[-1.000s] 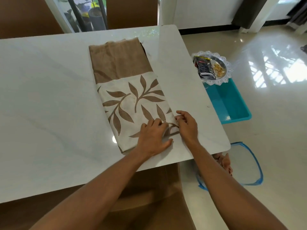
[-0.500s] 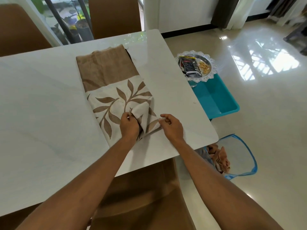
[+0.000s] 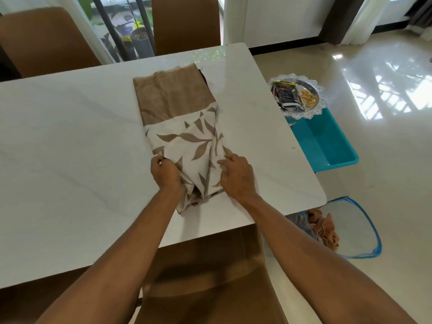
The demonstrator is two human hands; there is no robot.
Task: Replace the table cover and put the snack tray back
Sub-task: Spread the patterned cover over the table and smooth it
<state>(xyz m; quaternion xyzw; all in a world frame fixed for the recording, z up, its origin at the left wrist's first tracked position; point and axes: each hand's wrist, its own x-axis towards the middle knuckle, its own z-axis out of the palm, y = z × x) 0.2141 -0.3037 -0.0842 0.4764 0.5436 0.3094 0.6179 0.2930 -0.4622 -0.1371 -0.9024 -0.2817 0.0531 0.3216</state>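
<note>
Head view: folded table cover [image 3: 177,118] lay on the white marble tabletop [image 3: 70,148], toward its right end. Far part of the cover was plain tan, near part cream with brown leaf print. Near end was rumpled and lifted into a ridge between both hands. Left hand [image 3: 166,175] was fisted, pinching the cover's near-left edge. Right hand [image 3: 237,176] had fingers curled onto the cover's near-right edge, gripping the fabric there. Snack tray [image 3: 298,97], silver with a scalloped rim, sat off the tabletop to the right, resting on the far end of a teal plastic bin [image 3: 327,146] on the floor; dark packets and yellowish snacks in it. Mesh hamper with blue trim [image 3: 355,230] stood by the tabletop's near-right corner, tan cloth inside. Brown chair [image 3: 205,277] was tucked under the near edge.
</note>
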